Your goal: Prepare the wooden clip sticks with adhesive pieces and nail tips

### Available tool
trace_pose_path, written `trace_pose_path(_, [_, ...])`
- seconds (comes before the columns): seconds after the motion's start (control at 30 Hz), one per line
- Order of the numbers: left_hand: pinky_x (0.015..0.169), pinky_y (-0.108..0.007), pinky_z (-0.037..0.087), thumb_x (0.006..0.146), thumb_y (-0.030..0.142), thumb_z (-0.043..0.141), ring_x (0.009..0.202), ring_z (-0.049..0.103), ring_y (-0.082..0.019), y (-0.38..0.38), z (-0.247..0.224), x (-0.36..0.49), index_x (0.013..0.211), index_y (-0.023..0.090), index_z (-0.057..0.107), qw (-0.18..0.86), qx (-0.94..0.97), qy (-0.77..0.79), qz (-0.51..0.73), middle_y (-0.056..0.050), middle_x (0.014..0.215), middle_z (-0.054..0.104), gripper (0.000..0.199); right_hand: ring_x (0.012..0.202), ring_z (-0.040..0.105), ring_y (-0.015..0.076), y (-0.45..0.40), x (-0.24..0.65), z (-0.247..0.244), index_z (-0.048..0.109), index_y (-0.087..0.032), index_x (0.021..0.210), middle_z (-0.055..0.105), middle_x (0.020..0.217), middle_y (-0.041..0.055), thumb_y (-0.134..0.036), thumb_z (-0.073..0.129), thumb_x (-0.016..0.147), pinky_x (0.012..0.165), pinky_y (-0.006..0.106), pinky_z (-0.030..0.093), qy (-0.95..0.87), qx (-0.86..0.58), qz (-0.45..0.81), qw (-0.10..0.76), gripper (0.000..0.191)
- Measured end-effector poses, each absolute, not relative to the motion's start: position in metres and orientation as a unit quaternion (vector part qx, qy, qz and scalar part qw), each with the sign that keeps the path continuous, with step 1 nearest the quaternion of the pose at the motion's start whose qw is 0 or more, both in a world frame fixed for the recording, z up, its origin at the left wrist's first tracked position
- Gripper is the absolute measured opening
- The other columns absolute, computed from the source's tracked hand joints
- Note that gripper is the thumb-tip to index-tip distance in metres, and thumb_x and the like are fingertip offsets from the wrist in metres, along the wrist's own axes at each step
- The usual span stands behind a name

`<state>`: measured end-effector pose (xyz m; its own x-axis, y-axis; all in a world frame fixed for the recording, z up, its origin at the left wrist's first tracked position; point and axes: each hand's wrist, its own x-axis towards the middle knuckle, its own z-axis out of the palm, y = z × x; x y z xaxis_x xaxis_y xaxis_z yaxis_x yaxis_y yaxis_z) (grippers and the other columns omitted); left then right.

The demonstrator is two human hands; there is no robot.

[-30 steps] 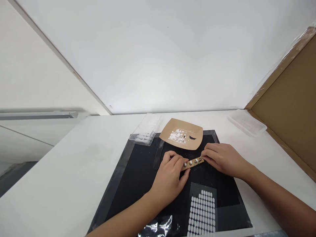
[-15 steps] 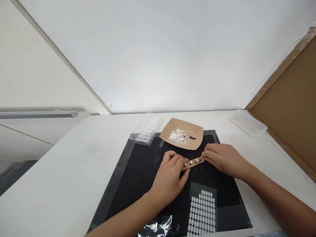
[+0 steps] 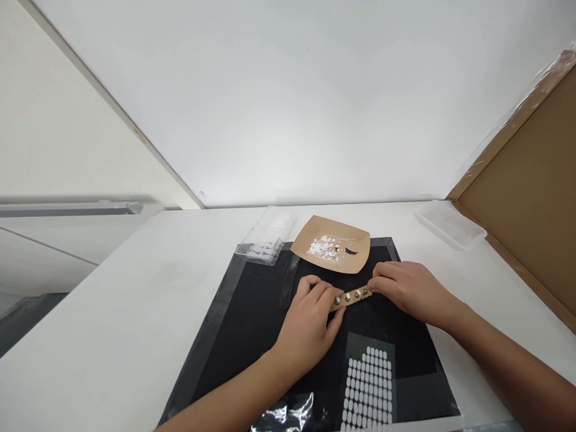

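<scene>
A narrow tan strip [image 3: 353, 298] with a row of dark round spots and small white pieces on them lies across the black mat. My left hand [image 3: 312, 315] grips its left end, thumb on the near edge and fingers on the far edge. At the strip's right end, my right hand [image 3: 400, 289] has its fingertips pinched together; whatever is between them is too small to make out. Closer to me lies a clear sheet [image 3: 369, 384] of white oval stickers in rows.
Beyond the hands sits a tan paper tray [image 3: 310, 231] holding white bits and a dark scrap. A clear plastic box [image 3: 265, 237] stands left of it, above a dark nail-file-like strip [image 3: 289, 282]. At right are a translucent container [image 3: 450, 225] and a cardboard panel [image 3: 522, 198].
Hardly anything differs. Both hands stay at the tan strip, with only a very slight shift of the right fingers.
</scene>
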<state>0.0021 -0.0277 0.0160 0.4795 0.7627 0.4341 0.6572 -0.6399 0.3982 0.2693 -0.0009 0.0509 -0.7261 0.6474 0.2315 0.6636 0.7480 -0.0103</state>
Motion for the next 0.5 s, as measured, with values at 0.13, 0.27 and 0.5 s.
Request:
trace_pose_path(0.13, [0.088, -0.048, 0.057, 0.094, 0.013, 0.068, 0.101, 0.058, -0.029, -0.0277, 0.0165, 0.0020, 0.104, 0.018, 0.067, 0.086, 0.855, 0.415, 0.299, -0.009, 0.099, 0.072, 0.011, 0.075, 0.057, 0.0163, -0.0002, 0.2708, 0.0525, 0.069, -0.023, 0.106, 0.066, 0.093, 0.0026, -0.008, 0.049, 0.102, 0.061, 0.028, 0.034, -0.930, -0.349, -0.035, 0.111, 0.026])
trace_pose_path(0.27, [0.089, -0.048, 0.057, 0.095, 0.014, 0.067, 0.102, 0.058, -0.029, -0.0278, 0.0168, 0.0022, 0.104, 0.019, 0.067, 0.086, 0.856, 0.416, 0.295, -0.009, 0.099, 0.072, 0.011, 0.075, 0.058, 0.0158, 0.0010, 0.2731, 0.0514, 0.069, -0.025, 0.111, 0.067, 0.096, 0.0024, -0.003, 0.051, 0.097, 0.061, 0.027, 0.034, -0.932, -0.343, -0.032, 0.110, 0.032])
trace_pose_path(0.5, [0.089, -0.048, 0.057, 0.094, 0.013, 0.068, 0.102, 0.057, -0.029, -0.0277, 0.0151, 0.0017, 0.105, 0.019, 0.066, 0.088, 0.856, 0.414, 0.296, -0.008, 0.099, 0.072, 0.013, 0.075, 0.060, 0.0155, 0.0014, 0.2750, 0.0540, 0.070, -0.024, 0.104, 0.068, 0.094, 0.0025, -0.018, 0.052, 0.106, 0.061, 0.029, 0.036, -0.929, -0.347, -0.020, 0.126, 0.019])
